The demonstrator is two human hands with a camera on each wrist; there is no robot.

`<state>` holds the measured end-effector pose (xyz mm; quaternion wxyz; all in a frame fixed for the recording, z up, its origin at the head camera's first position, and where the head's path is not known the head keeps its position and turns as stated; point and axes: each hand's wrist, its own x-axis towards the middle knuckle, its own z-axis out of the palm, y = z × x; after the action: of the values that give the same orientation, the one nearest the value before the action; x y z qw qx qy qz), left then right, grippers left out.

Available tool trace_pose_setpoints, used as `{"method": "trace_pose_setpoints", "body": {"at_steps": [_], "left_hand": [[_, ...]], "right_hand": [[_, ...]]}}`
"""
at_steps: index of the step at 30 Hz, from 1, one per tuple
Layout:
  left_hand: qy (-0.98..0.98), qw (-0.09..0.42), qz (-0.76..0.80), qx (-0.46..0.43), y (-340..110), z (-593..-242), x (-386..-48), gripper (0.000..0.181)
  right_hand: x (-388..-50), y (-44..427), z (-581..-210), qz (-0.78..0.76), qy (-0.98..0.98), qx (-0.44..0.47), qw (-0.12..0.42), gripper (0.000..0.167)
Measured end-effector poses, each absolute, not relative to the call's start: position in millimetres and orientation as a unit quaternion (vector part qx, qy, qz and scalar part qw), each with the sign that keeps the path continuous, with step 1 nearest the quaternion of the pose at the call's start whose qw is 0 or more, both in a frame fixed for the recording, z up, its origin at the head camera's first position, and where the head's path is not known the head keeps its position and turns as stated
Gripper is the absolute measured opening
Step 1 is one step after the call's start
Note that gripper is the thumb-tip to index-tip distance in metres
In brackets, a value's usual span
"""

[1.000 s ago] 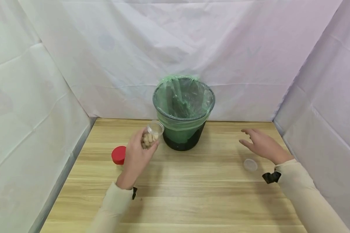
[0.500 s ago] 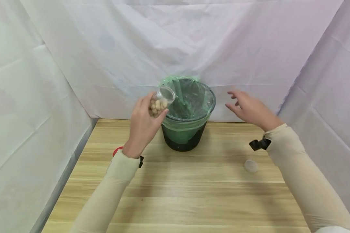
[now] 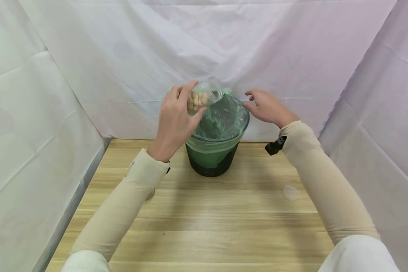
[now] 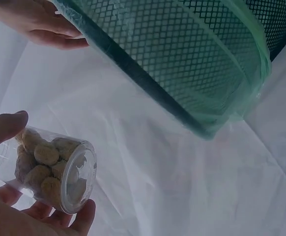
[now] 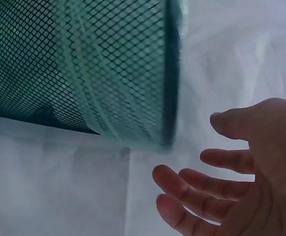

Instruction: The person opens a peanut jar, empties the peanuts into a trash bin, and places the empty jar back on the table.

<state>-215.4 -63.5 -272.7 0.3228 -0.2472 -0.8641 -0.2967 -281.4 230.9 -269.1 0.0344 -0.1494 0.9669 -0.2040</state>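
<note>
My left hand point(image 3: 175, 119) grips a clear plastic jar point(image 3: 213, 90), tilted on its side above the left rim of the wastebasket point(image 3: 209, 170). Rounded beige-brown pieces point(image 4: 45, 153) lie inside the jar, whose mouth faces right in the head view. A green plastic bag point(image 3: 221, 117) lines the black mesh basket and folds over its rim. My right hand point(image 3: 266, 107) is beside the basket's right rim, holding nothing, fingers loosely bent. In the right wrist view, the fingers point(image 5: 202, 196) are apart from the mesh wall.
A translucent round disc point(image 3: 291, 193) lies at the right of the wooden table point(image 3: 204, 230). Part of another container point(image 3: 150, 194) shows by my left forearm, which covers the rest. White cloth point(image 3: 139, 56) hangs behind and along both sides.
My left hand has carried the jar up and right to the basket and tipped it further over. My right hand has moved up and left to the rim. My left forearm now covers the red lid.
</note>
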Motion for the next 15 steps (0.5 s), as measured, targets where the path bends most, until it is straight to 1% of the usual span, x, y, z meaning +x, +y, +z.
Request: {"method": "trace_pose_setpoints", "body": {"at_steps": [6, 11, 15], "left_hand": [[-0.868, 0.334, -0.244, -0.274, -62, -268, -224, 0.068], [-0.873, 0.334, -0.215, -0.282, -59, -267, -229, 0.066], [-0.878, 0.335, -0.190, -0.284, -60, -265, -232, 0.065]], "right_hand": [[-295, 217, -286, -0.198, 0.971, -0.134, 0.025, 0.056], [-295, 213, -300, -0.206, 0.974, -0.096, 0.000, 0.052], [-296, 213, -308, -0.215, 0.973, -0.086, -0.019, 0.051]]}}
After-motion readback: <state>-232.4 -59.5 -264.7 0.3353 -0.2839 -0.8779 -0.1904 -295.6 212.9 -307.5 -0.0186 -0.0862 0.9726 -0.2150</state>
